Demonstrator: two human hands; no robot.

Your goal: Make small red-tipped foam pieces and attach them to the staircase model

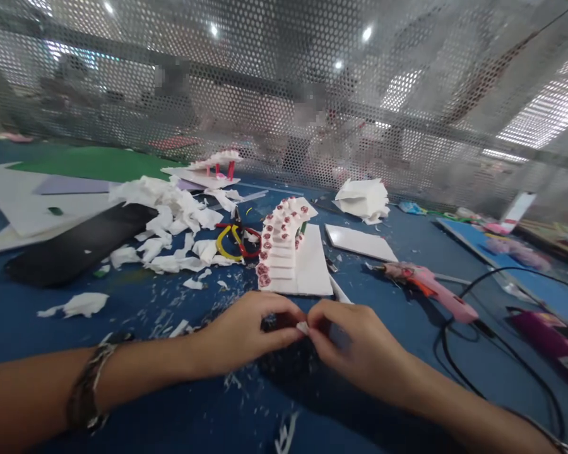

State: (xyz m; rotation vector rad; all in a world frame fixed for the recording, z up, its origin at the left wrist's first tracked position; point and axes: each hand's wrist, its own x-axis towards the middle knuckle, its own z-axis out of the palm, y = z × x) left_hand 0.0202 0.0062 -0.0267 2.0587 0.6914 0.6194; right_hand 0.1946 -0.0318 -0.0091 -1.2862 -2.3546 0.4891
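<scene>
Between the fingertips of my left hand [250, 328] and my right hand [360, 340] is a small white scrap [303, 327], perhaps paper or tissue. Both hands pinch it just above the blue table. Right behind them stands a small white model staircase [281, 252], curving upward, with dark red rosettes along its sides. It rests on a white board [315, 265]. Scissors [236, 243] with yellow and red handles lie just left of the staircase. A pink glue gun [435, 290] lies to the right, its nozzle toward the model.
Torn white tissue [170, 214] is heaped at left beside a long black object [80, 246]. A second white model [218, 165] with red posts stands behind. Right are a white foam piece [361, 242], crumpled paper [363, 200], a black cable [445, 359] and a purple box [549, 340]. Perforated metal screen [265, 82] borders the back.
</scene>
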